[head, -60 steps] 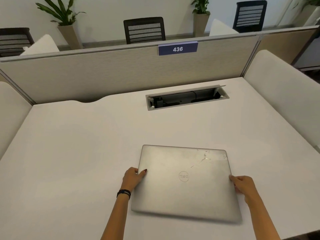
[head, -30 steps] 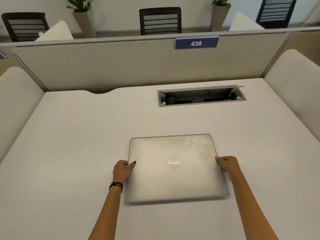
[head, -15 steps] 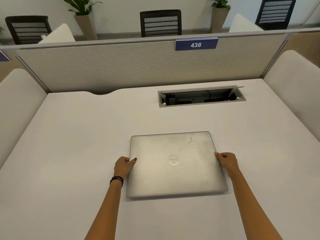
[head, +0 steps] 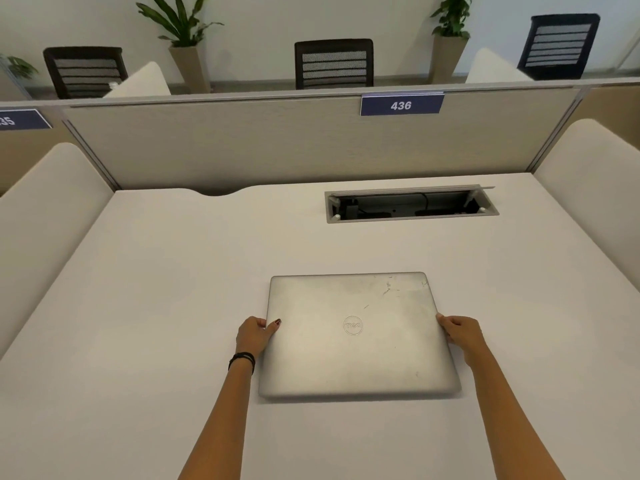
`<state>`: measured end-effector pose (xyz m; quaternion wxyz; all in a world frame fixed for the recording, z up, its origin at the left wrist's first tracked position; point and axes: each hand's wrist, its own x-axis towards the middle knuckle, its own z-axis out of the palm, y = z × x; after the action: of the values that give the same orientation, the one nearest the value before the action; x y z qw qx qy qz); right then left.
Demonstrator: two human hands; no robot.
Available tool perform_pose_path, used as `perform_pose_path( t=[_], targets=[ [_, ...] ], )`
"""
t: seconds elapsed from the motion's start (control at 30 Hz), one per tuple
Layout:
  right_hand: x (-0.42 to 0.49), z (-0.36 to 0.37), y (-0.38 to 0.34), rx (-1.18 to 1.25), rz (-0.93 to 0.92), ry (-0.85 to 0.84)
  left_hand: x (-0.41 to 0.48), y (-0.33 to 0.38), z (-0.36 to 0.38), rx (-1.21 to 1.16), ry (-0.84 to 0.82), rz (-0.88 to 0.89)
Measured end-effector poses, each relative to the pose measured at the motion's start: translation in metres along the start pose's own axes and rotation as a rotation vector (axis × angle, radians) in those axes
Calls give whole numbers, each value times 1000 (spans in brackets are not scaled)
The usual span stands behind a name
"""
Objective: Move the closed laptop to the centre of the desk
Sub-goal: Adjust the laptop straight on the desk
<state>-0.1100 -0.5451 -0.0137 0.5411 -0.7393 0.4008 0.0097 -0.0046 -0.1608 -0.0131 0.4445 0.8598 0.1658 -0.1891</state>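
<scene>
Left hand grip: the left hand (head: 255, 336) clasps the left edge of the closed laptop (head: 356, 334), thumb lying on the lid with a dark-painted nail showing, the other fingers curled at the side edge and out of sight.
Right hand grip: the right hand (head: 460, 336) holds the right edge at about the same height in the frame, fingers pressed against the side; whether they reach under the base cannot be told.
Wrist: a dark band (head: 241, 360) circles the left wrist, just beside the laptop's left edge.
Arms: both bare forearms rise from the bottom edge of the frame, one on each side of the laptop.
Laptop: silver, lid shut, round logo in the middle of the lid, pale scuff marks near its upper right corner. It lies flat and nearly square to the desk edges, a thin shadow under its near edge.
Laptop place: centre of the frame and slightly right, on the white desk (head: 156, 306), well apart from the back edge.
Cable box: an open grey recess (head: 410, 204) with dark cables inside, set in the desk above and right of the laptop, apart from it.
Partition: a beige divider (head: 242, 143) runs across the upper half, with a blue plate reading 436 (head: 401, 105) on its top rim, right of centre.
Sides: rounded cream panels stand at the left and right edges.
Background: dark mesh chairs (head: 334, 64) and potted plants (head: 187, 39) line the wall along the top.
</scene>
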Motion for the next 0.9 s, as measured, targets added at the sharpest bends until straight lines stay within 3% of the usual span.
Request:
perform_pose_path(
  t=[0.9],
  targets=[
    [-9,-7,23,31,53,-38,-20,-23,-3,44,-48,18]
  ],
)
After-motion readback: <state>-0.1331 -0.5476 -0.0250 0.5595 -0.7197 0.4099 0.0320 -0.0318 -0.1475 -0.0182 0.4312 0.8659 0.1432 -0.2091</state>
